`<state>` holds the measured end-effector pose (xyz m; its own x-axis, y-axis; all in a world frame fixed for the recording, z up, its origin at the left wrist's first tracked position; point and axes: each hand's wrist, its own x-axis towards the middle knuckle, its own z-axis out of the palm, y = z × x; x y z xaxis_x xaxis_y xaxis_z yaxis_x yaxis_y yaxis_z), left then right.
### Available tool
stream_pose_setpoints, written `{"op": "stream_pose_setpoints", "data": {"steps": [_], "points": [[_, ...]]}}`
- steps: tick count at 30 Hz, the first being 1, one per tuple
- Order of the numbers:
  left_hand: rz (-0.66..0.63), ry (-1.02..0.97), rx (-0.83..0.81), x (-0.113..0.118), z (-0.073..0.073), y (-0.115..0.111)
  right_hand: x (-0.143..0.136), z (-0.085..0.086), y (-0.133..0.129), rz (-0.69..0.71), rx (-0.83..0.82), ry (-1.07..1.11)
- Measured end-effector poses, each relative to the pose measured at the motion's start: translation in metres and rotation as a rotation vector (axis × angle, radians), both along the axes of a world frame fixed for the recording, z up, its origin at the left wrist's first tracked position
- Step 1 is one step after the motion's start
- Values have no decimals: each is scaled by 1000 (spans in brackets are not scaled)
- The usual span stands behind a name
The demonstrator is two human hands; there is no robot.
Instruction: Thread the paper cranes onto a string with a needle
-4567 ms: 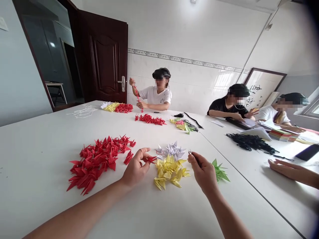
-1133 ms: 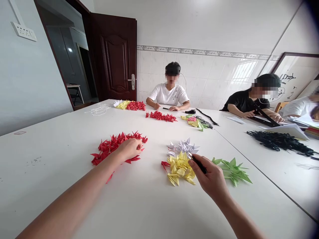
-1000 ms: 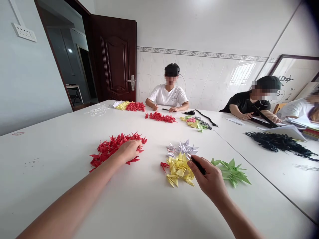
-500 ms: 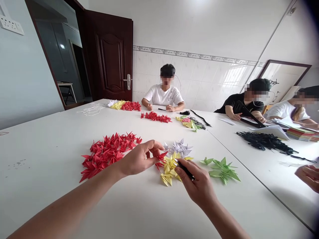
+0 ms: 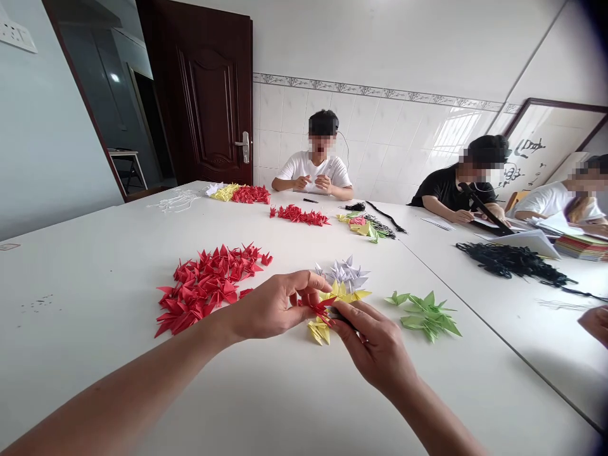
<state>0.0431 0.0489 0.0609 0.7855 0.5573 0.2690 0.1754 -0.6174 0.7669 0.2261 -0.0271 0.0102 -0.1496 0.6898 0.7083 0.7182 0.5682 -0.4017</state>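
My left hand [image 5: 273, 305] pinches a red folded paper crane [image 5: 325, 307] between thumb and fingers. Close against it, my right hand [image 5: 375, 339] grips a slim black pen-like tool [image 5: 342, 318], mostly covered by the fingers; its tip is at the crane. Under and behind both hands lie yellow paper cranes [image 5: 318, 331], partly hidden. Pale lilac-white cranes [image 5: 346, 275] sit just beyond them. To the left spreads a large pile of red cranes [image 5: 209, 288], and green cranes [image 5: 430, 320] lie right of my right hand.
Across the white table [image 5: 142, 380] sits a person in a white shirt [image 5: 313, 171], near more red cranes [image 5: 301, 215]. Black cords [image 5: 515, 261] and stacked papers [image 5: 582, 248] are at the right, where two more people sit. Another person's hand [image 5: 595, 325] shows at the right edge.
My right hand has brought the black tool's tip up to the red crane, which my left hand has shifted slightly right. Across the table, the person's hands have lifted, leaving a dark pen-like object lying.
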Motion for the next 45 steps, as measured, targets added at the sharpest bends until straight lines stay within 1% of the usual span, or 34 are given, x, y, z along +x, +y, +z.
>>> {"op": "stream_pose_setpoints", "data": {"steps": [5, 12, 19, 24, 29, 33, 34, 36, 39, 40, 42, 45], "points": [[2, -1, 8, 0, -2, 2, 0, 0, 0, 1, -28, -27], [-2, 59, -59, 0, 1, 0, 0, 1, -1, 5, -67, -35], [-15, 55, -55, -1, -1, 1, 1, 0, 0, 9, -75, -39], [-4, 79, -79, -1, 0, 0, 2, -1, 1, 17, -72, -46], [-33, 64, -68, 0, -3, 0, 4, -2, 3, 13, -67, -71], [-14, 90, -45, -3, -1, 5, 7, -3, 5, -8, -52, -57], [7, 104, -26, -5, 1, 9, 8, -4, 5, -17, -48, -44], [92, 139, 21, -14, 5, 20, 11, -5, 7, -42, -44, -13], [298, 217, 79, -32, 8, 44, 15, -8, 9, -81, -44, 8], [360, 262, 106, -39, 8, 52, 16, -9, 10, -92, -44, 9], [444, 381, 136, -52, 4, 66, 18, -11, 12, -106, -46, 13], [511, 525, 107, -66, -5, 81, 22, -13, 14, -125, -59, 31]]}}
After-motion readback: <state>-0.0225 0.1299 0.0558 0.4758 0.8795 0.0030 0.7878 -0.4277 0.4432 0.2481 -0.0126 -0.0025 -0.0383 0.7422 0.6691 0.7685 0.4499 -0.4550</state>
